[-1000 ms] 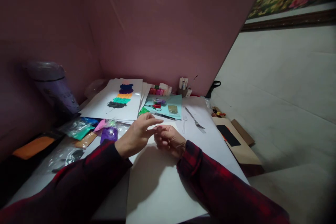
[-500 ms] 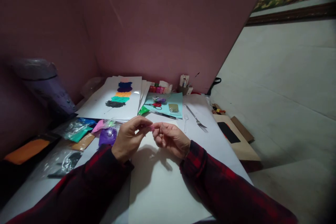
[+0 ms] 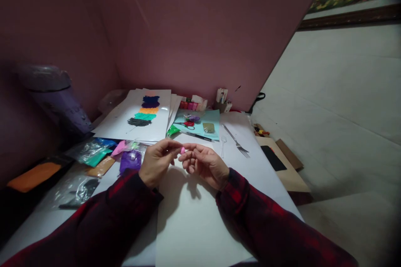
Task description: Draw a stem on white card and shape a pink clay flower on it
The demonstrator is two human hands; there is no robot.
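My left hand [image 3: 157,160] and my right hand [image 3: 205,163] meet above a blank white sheet [image 3: 194,221] on the table. A small pink lump [image 3: 182,150] is pinched between the fingertips of both hands. Both sleeves are red and black plaid. Just left of my left hand lie clear bags of coloured material, a purple one [image 3: 130,160] nearest.
A white sheet with stacked colour swatches [image 3: 138,114] lies at the back left. A light blue sheet [image 3: 200,123] carries red scissors [image 3: 185,124] and a pen [image 3: 197,136]. A metal fork [image 3: 236,141] and a clear plastic fork [image 3: 223,145] lie to the right. A brown cardboard piece [image 3: 286,167] hangs off the table's right edge.
My hands lifted slightly off the sheet, and the pink lump now shows between the fingertips. My right hand's fingers have spread a little.
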